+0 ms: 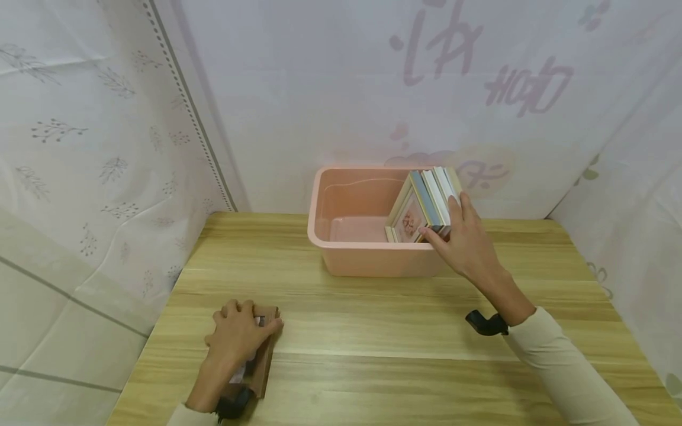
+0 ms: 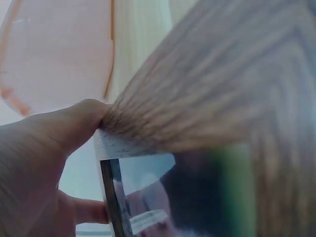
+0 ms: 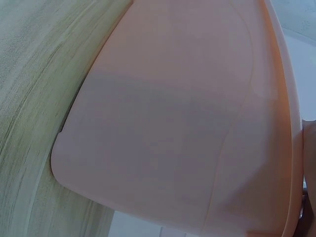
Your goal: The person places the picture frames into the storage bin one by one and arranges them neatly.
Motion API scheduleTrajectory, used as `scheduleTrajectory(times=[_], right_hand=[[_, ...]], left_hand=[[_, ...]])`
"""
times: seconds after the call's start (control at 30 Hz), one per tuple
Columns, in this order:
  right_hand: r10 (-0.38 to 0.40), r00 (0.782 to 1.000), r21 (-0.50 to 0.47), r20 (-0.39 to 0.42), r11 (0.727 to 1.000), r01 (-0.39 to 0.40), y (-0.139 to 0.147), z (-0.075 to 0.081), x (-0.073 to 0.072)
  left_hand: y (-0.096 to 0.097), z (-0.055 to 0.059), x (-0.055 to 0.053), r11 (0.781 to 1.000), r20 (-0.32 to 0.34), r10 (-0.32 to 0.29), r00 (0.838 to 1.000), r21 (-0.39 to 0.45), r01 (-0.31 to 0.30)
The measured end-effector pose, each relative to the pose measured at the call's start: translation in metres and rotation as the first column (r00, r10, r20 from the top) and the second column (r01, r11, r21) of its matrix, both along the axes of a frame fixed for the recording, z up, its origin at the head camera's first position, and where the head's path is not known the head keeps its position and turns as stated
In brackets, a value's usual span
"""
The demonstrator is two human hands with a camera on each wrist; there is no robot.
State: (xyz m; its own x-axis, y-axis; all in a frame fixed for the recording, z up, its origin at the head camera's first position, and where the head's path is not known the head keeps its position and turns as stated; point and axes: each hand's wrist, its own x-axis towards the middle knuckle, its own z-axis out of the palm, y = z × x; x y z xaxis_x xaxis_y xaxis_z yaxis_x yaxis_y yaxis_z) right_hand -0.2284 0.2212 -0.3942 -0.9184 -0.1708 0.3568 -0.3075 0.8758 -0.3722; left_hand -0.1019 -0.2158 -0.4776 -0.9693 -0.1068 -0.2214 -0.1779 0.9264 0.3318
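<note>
My left hand [image 1: 237, 334] lies over a brown wood-grain picture frame [image 1: 262, 371] at the table's near left, gripping it between thumb and fingers. Up close in the left wrist view, the thumb presses the corner of this frame [image 2: 197, 89], and a glossy picture area shows below. At the back stands a pink plastic bin [image 1: 378, 261]. Several picture frames [image 1: 423, 198] lean in its right end, with pale, white and blue-grey edges; the front one bears a pinkish picture. My right hand [image 1: 470, 244] holds these frames, thumb at their near side and fingers over their right side.
Beneath everything is a light wood-grain table [image 1: 346, 343]. Patterned white cloth [image 1: 298, 89] hangs behind and along both sides. The bin's wall [image 3: 173, 123] fills most of the right wrist view. A black wrist mount [image 1: 486, 323] sits on each arm.
</note>
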Motion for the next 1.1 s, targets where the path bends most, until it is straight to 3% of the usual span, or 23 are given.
scheduleTrajectory(times=[0.3,0.43,0.63,0.93,1.1], right_hand=[[-0.001,1.000,-0.007,0.009,1.000,0.001,0.000,0.000,0.002],[-0.003,1.000,-0.003,0.015,1.000,0.004,0.001,0.000,0.002],[0.000,1.000,-0.002,0.002,1.000,0.000,0.001,0.000,0.001],[0.002,1.000,0.004,-0.008,1.000,-0.002,0.001,0.000,0.000],[-0.012,1.000,0.008,0.020,1.000,0.012,0.000,0.001,0.000]], left_hand=[[0.014,0.020,-0.022,0.999,-0.125,-0.027,0.992,0.031,0.031],[0.022,0.041,-0.032,0.997,-0.194,-0.044,0.980,0.051,0.054],[0.025,0.075,-0.048,0.994,-0.240,-0.022,0.970,0.099,0.047],[0.028,0.118,-0.071,0.989,-0.364,-0.026,0.931,0.126,0.077],[0.033,0.137,-0.081,0.983,-0.423,-0.025,0.906,0.156,0.100]])
